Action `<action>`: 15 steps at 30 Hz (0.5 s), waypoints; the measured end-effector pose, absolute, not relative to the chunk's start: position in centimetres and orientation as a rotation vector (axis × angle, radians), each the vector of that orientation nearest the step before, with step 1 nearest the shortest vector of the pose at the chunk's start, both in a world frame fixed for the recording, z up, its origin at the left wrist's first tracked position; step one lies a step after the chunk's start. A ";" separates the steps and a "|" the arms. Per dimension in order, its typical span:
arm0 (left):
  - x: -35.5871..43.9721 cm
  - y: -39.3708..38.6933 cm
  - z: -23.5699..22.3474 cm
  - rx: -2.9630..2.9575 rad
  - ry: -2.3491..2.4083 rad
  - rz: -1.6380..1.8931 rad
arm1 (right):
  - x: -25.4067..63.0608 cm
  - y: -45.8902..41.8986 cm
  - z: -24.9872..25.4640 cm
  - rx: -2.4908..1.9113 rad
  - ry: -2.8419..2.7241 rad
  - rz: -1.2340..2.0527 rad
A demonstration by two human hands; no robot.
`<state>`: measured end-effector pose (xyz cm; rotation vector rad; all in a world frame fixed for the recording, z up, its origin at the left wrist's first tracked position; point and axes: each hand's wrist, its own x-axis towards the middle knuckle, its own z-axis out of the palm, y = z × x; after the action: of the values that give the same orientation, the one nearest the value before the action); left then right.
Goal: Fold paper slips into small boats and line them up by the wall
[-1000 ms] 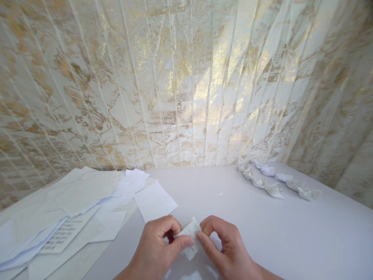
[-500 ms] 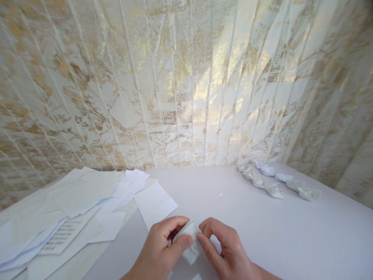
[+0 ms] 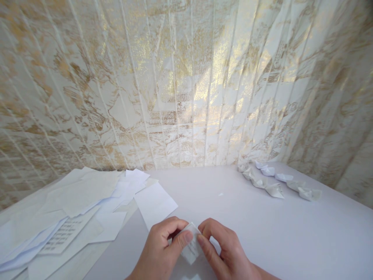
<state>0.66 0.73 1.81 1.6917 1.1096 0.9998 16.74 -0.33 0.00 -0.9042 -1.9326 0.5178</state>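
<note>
A small folded piece of white paper (image 3: 191,249), roughly diamond-shaped with faint print on it, is held between both hands low in the middle of the head view. My left hand (image 3: 164,247) pinches its left side, the thumb lying across the front face. On the other side, my right hand (image 3: 224,245) grips the right edge between thumb and forefinger. The remaining fingers curl behind and are partly hidden. A pale bit of paper shows below, at the bottom edge of the view.
Loose paper sheets (image 3: 84,194) lie in an overlapping pile on the left, one printed. A single sheet (image 3: 155,202) sits beside them. Folded paper boats (image 3: 274,190) stand in two rows at the back right. A paper scrap (image 3: 220,194) lies mid-table, before a patterned curtain (image 3: 180,97).
The folded paper has tilted slightly, and its top corner sits a little lower. My left thumb has shifted slightly on its face. Both hands keep their hold.
</note>
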 end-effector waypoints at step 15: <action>0.5 0.7 1.9 1.763 1.257 0.998 | 16.7 -0.2 -0.1 -0.958 -1.918 0.500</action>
<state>0.54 0.72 1.95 1.7629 1.2566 0.9984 16.73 -0.23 -0.10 -0.9581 -1.9182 0.4997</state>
